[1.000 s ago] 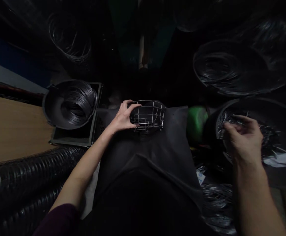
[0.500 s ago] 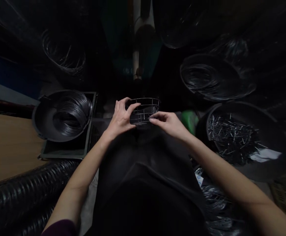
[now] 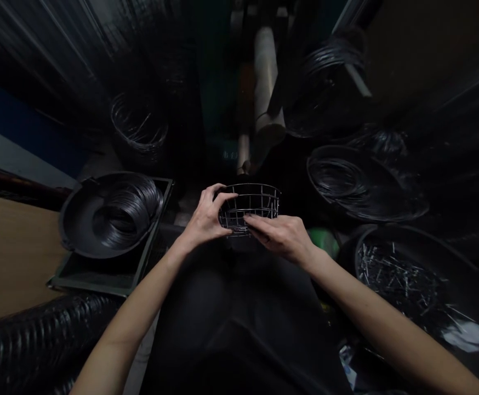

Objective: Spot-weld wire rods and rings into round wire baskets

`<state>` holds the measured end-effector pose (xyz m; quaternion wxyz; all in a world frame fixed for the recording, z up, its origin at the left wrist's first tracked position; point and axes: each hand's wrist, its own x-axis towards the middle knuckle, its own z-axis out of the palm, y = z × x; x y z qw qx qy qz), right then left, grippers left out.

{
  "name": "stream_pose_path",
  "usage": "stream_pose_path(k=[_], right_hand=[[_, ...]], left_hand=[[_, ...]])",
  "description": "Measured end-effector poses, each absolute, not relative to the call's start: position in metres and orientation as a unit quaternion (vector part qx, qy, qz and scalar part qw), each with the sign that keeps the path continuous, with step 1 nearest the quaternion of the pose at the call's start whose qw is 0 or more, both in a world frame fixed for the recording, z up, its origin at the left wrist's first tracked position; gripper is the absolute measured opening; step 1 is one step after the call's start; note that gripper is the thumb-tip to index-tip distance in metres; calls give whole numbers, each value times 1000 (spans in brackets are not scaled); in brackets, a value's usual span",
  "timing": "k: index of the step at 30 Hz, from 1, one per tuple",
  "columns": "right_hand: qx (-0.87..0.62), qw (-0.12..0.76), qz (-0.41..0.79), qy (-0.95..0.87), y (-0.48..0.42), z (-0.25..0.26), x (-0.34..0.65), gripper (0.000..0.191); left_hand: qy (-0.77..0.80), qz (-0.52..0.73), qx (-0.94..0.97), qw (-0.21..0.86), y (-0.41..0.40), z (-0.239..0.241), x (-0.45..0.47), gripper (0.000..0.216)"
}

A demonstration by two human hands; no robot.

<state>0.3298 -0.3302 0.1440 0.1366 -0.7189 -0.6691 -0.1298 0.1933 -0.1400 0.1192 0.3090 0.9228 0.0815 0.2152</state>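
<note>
Basket (image 3: 251, 204) now against right hand (image 3: 281, 237)

Round wire basket (image 3: 251, 206) — open side up, on dark lap.

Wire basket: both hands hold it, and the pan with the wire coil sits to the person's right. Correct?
No. In the head view the pan with the wire coil sits to the person's left; the left hand and right hand do hold the wire basket.

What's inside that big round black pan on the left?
A coil of thin dark wire lies inside the round black pan, toward its right wall. The pan's floor under the coil is hidden.
</note>
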Motion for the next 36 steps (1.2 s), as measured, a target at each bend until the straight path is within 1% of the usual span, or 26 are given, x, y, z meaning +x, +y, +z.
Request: stream_pose_path(k=[5,10,15,20,23,30,36], right_hand=[[-691,127,-194,-685,-326,146,345,25],[-691,107,-176,-692,-325,146,353,27],[-672,105,-212,-702,-327,151,350,26],[-690,100,-173,-696,-325,155,355,27],[-707,102,-160,-681,-318,155,362,27],[-697,108,-200,-680,-305,161,370,27],[-730,90,-153,-660,-304,163,368,29]], left_hand=[[70,231,921,304,-134,121,209,80],[68,224,923,304,-132,120,216,78],[76,234,923,296,-138,121,210,79],[83,234,919,307,-135,125,215,82],[81,240,915,313,-127,126,226,81],[80,240,912,323,-115,130,237,80],[80,232,906,345,-113,133,235,77]])
